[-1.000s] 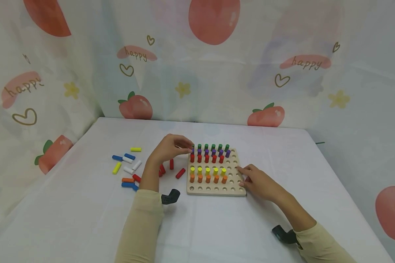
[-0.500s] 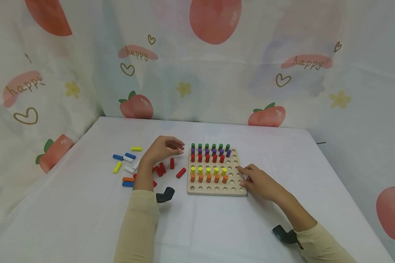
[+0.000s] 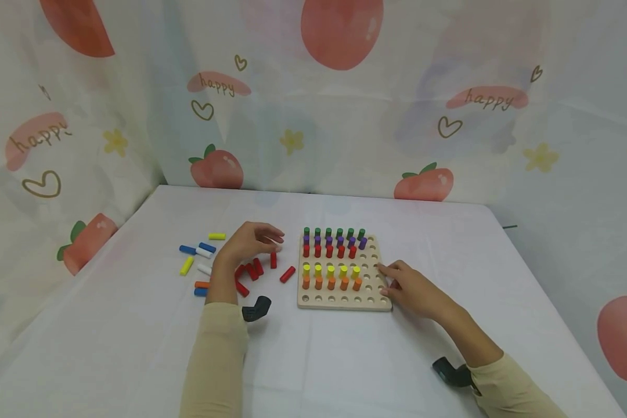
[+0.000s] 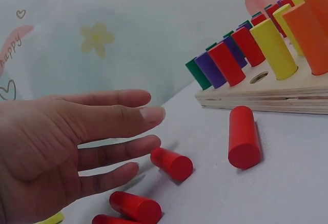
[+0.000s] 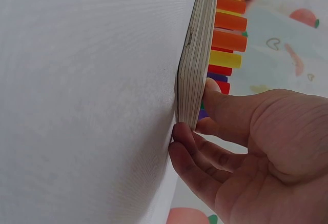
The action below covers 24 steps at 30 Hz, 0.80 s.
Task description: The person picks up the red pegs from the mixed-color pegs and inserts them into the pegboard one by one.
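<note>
A wooden pegboard (image 3: 339, 305) lies on the table with rows of upright green, purple, red, yellow and orange pegs in its holes. My left hand (image 3: 251, 239) hovers left of the board, above loose red pegs (image 3: 252, 271). In the left wrist view that hand (image 4: 87, 142) holds nothing, its fingers nearly straight and spread a little. A single red peg (image 4: 243, 139) lies between it and the board. At the board's right edge my right hand (image 3: 415, 290) grips the wood; the right wrist view shows its thumb (image 5: 212, 93) on top and the other fingers at the side and underside.
Loose blue pegs (image 3: 187, 249), white pegs (image 3: 205, 269), yellow pegs (image 3: 186, 266) and an orange peg (image 3: 201, 284) lie left of my left forearm, partly hidden by it. A patterned curtain (image 3: 345, 128) stands behind the white table (image 3: 345, 360).
My left hand has drawn back leftward from the board's far left corner to above the loose red pegs. The right hand stays at the board's edge.
</note>
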Each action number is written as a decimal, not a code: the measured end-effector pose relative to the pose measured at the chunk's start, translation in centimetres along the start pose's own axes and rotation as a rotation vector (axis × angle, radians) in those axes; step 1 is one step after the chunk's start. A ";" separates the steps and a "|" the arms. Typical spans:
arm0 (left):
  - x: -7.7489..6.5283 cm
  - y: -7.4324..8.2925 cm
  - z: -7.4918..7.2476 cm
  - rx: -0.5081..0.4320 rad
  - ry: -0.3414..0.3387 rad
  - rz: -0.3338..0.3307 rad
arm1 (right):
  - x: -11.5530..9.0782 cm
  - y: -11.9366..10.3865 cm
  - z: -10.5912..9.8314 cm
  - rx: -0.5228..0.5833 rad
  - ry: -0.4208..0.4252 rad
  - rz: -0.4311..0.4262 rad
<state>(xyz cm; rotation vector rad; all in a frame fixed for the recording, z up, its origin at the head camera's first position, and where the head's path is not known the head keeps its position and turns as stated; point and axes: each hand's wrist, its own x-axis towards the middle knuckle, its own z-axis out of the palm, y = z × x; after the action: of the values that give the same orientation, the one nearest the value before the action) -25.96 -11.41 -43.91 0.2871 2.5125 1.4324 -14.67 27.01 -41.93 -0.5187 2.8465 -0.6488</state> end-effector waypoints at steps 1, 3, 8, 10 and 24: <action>0.0 -0.1 0.0 -0.003 -0.002 -0.003 | 0.0 0.0 0.0 -0.001 0.000 0.000; -0.1 -0.2 -0.1 -0.011 -0.011 -0.011 | 0.0 0.0 0.0 0.003 -0.001 0.001; -0.3 -0.3 -0.3 -0.025 -0.040 -0.035 | 0.0 0.1 0.0 0.007 -0.004 0.000; -0.4 -0.4 -0.4 -0.023 -0.051 -0.040 | 0.0 0.1 0.0 0.004 -0.001 -0.003; -0.3 -0.8 -0.6 -0.013 -0.115 -0.029 | 0.0 0.0 -0.1 -0.003 0.001 -0.009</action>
<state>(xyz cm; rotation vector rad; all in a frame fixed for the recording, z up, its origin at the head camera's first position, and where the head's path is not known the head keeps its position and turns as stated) -25.88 -12.42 -44.23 0.3203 2.4052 1.3796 -14.67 27.07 -41.85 -0.5322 2.8477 -0.6470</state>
